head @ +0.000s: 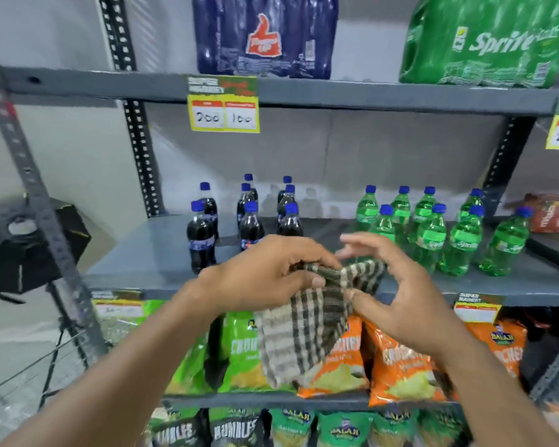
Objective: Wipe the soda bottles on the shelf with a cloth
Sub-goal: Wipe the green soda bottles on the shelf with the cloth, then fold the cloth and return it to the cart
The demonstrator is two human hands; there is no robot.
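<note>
A checked dark-and-cream cloth (307, 321) hangs in front of the middle shelf (142, 253). My left hand (268, 269) grips its top edge. My right hand (397, 285) pinches the cloth's right corner with thumb and fingers, the other fingers spread. Behind my hands stand several dark cola bottles (200, 240) with blue caps on the left of the shelf. To the right stand several green Sprite bottles (462, 240), also blue-capped. My left hand hides part of the front cola bottles. The cloth touches no bottle.
The top shelf carries a blue shrink-wrapped cola pack (265, 37) and a green Sprite pack (488, 40). Yellow price tags (223, 106) hang from its edge. Green and orange snack bags (397, 366) fill the lower shelves. A black tripod light (29, 246) stands left of the rack.
</note>
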